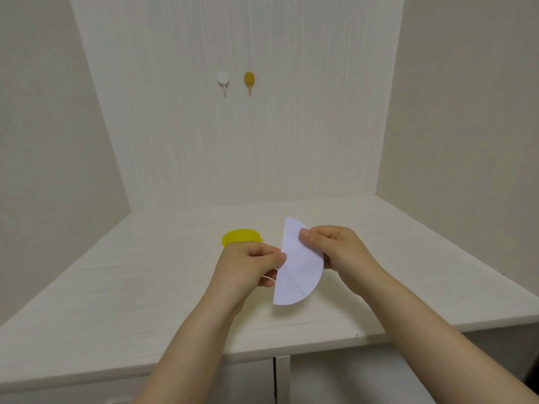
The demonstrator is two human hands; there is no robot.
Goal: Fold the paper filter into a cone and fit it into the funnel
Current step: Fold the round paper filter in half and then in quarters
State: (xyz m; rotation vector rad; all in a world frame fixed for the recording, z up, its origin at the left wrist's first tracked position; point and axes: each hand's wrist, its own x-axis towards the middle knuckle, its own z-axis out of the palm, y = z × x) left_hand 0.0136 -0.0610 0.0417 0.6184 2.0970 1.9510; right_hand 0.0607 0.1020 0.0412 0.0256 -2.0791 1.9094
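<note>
The white paper filter (297, 269) is folded into a half circle with a crease line across it, and it is held upright above the white table (145, 287). My left hand (248, 266) pinches its straight left edge. My right hand (335, 249) pinches the upper right part between thumb and fingers. The yellow funnel (240, 236) stands on the table just behind my left hand, which hides its lower part.
The table sits in an alcove with walls on the left, back and right. Two small hooks, one white (223, 80) and one yellow (249, 80), are stuck on the back wall. Cabinet doors (280, 377) lie below the front edge.
</note>
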